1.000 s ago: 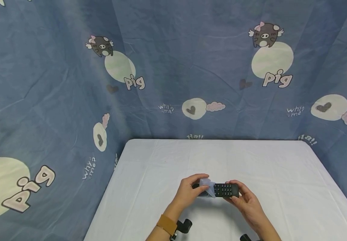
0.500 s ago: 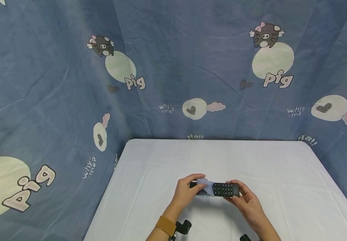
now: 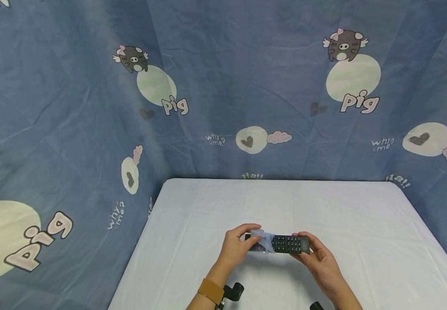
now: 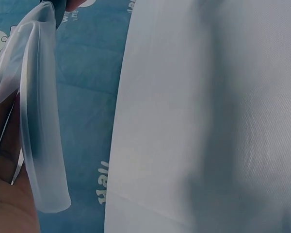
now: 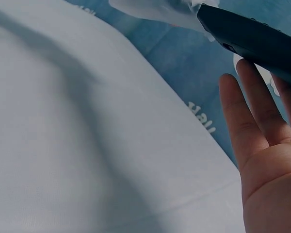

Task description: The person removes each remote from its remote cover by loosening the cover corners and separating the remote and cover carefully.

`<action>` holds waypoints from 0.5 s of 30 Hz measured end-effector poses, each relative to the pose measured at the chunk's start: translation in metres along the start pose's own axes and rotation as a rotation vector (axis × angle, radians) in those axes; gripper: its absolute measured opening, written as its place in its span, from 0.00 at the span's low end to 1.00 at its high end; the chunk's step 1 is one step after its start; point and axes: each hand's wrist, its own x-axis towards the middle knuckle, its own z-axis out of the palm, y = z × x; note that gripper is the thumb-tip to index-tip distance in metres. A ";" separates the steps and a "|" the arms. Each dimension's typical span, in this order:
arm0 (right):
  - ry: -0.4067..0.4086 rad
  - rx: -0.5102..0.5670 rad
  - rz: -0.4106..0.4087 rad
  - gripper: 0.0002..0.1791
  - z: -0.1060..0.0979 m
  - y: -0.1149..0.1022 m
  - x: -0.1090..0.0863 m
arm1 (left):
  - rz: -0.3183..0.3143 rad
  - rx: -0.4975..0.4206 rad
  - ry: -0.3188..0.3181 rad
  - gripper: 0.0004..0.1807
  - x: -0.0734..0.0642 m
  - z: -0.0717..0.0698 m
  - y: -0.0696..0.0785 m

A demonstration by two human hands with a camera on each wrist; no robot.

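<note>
A black remote control [image 3: 287,244] with rows of buttons is held level above the table. My right hand [image 3: 322,260] grips its right end between thumb and fingers. Around the left part of the remote is a translucent plastic sleeve [image 3: 267,242], bunched near the middle. My left hand [image 3: 236,245] pinches this sleeve at the left, thumb in front. In the left wrist view, the sleeve [image 4: 46,126] hangs as a long, cloudy strip beside the fingers of my left hand [image 4: 7,179]. The right wrist view shows the dark side of the remote [image 5: 252,41] above my right hand [image 5: 266,136].
Under both hands spreads a table with a white cloth [image 3: 192,215]. A blue printed curtain [image 3: 215,86] stands behind it and along the left side. Black camera mounts [image 3: 234,292] sit at the wrists, with a brown strap [image 3: 210,291] on the left one.
My left hand has shifted slightly left, drawing the bunched sleeve that way along the remote. My right hand and the remote have barely moved.
</note>
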 end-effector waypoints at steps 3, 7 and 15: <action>0.003 -0.003 -0.002 0.26 0.000 0.000 0.000 | -0.013 -0.006 -0.004 0.13 0.000 -0.001 0.000; 0.010 -0.013 0.004 0.26 -0.001 -0.001 0.000 | -0.018 -0.021 -0.008 0.13 0.000 -0.001 0.000; 0.047 -0.012 0.039 0.27 -0.002 -0.001 0.000 | -0.032 -0.055 0.026 0.13 0.000 -0.003 -0.001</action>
